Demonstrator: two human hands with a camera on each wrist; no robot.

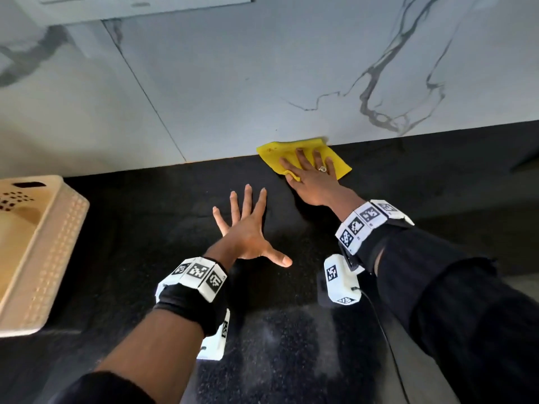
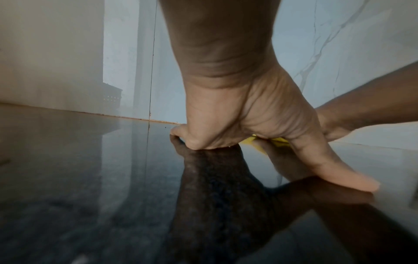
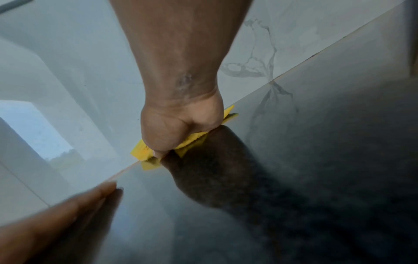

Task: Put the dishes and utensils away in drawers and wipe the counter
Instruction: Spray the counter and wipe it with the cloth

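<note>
A yellow cloth (image 1: 271,153) lies on the black counter (image 1: 145,228), right against the foot of the marble wall. My right hand (image 1: 307,173) presses flat on it with straight, spread fingers, and a fold of cloth curls up beside the thumb. The right wrist view shows the cloth (image 3: 142,151) sticking out on both sides of the right hand (image 3: 178,123). My left hand (image 1: 248,231) rests palm-down on the bare counter, fingers spread wide, a little in front and left of the cloth. It holds nothing. In the left wrist view the left hand (image 2: 248,116) hides most of the cloth (image 2: 248,141).
A beige perforated plastic basket (image 1: 43,258) stands at the left edge of the counter. The white marble backsplash (image 1: 233,83) rises directly behind the cloth. The glossy counter mirrors both arms.
</note>
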